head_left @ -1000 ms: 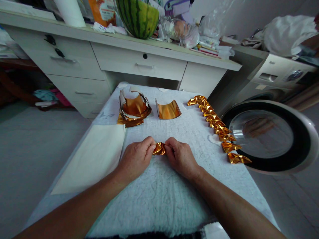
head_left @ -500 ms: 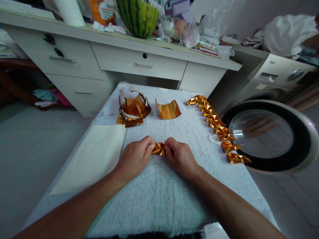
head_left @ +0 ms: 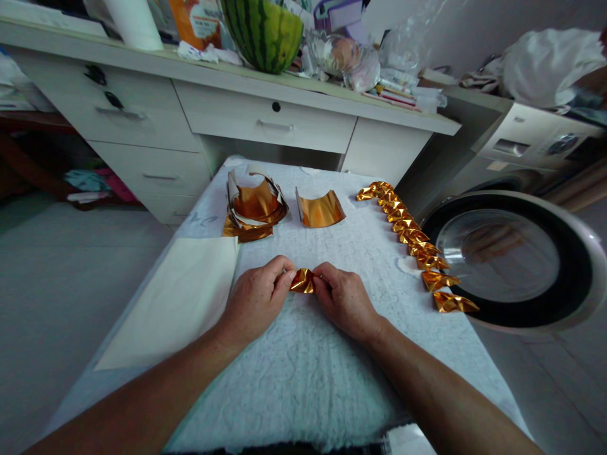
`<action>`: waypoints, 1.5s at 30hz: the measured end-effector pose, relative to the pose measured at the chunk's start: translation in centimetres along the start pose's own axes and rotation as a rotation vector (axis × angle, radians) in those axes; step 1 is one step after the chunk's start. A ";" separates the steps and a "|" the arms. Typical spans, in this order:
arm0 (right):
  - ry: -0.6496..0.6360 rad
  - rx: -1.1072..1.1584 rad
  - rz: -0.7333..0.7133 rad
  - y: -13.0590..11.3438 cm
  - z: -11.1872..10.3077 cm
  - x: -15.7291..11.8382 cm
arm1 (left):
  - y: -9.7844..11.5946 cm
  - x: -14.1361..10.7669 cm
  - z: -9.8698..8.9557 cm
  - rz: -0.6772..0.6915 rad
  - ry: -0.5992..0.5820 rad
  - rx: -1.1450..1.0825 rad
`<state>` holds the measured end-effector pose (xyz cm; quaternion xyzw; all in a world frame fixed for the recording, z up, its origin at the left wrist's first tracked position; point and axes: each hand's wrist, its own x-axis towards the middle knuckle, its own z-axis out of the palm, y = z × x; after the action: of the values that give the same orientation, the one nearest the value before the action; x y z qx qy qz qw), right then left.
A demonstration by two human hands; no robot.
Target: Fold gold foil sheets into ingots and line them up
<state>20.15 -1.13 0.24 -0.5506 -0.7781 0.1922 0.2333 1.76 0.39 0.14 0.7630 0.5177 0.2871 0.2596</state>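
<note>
Between my two hands is a small folded gold foil paper, creased and shiny. My left hand pinches its left end between thumb and forefinger. At the opposite end my right hand pinches it the same way; both ends are hidden by the fingers. Beyond the hands lies a single curled gold foil sheet. Left of that sits a stack of curled gold foil sheets. A row of several folded gold foil pieces runs down the right side of the table.
The cloth-covered table carries a pale flat sheet at its left. Past it stands a white desk with half a watermelon and clutter. A washing machine's open round door adjoins the right edge.
My left fingers have shifted slightly on the foil, the forefinger now more raised and arched. The held piece has tilted a little; everything else looks the same.
</note>
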 end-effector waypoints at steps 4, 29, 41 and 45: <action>-0.003 0.008 0.024 0.0 -0.1 0.0 | 0.1 0.0 0.2 0.028 -0.024 -0.004; 0.117 0.211 0.013 0.4 -0.1 0.1 | 0.0 0.2 0.2 -0.038 0.052 0.196; 0.132 0.180 0.033 0.5 0.1 0.1 | 0.2 -0.1 -0.1 0.012 0.063 0.099; 0.134 0.145 0.031 0.6 0.1 0.2 | 0.4 -0.3 -0.5 0.033 0.052 -0.025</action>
<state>20.44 -0.73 -0.14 -0.5560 -0.7361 0.2144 0.3210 1.60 0.06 0.73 0.7605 0.5079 0.3175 0.2508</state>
